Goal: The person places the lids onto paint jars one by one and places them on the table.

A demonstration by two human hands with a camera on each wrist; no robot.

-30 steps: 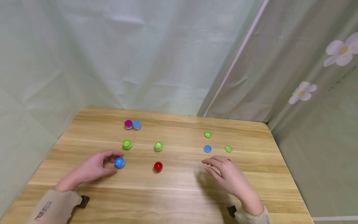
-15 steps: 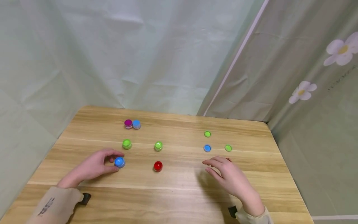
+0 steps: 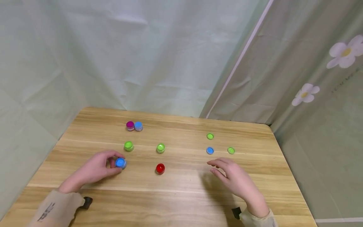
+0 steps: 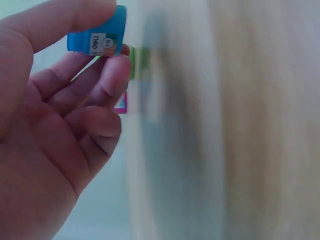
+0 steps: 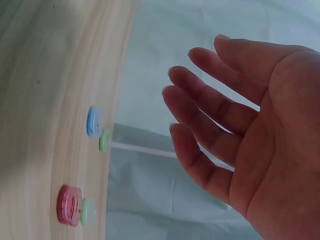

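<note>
Grainy wooden table: left hand fingers pinch a round blue jar; right hand fingers relaxed, empty.

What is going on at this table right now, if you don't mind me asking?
A person sits at a wooden table with small coloured jars and lids spread over it. Their left hand pinches a blue jar between thumb and fingers. Their right hand hovers open above the table, holding nothing, near a loose blue lid and two green lids. A red jar stands between the hands.
</note>
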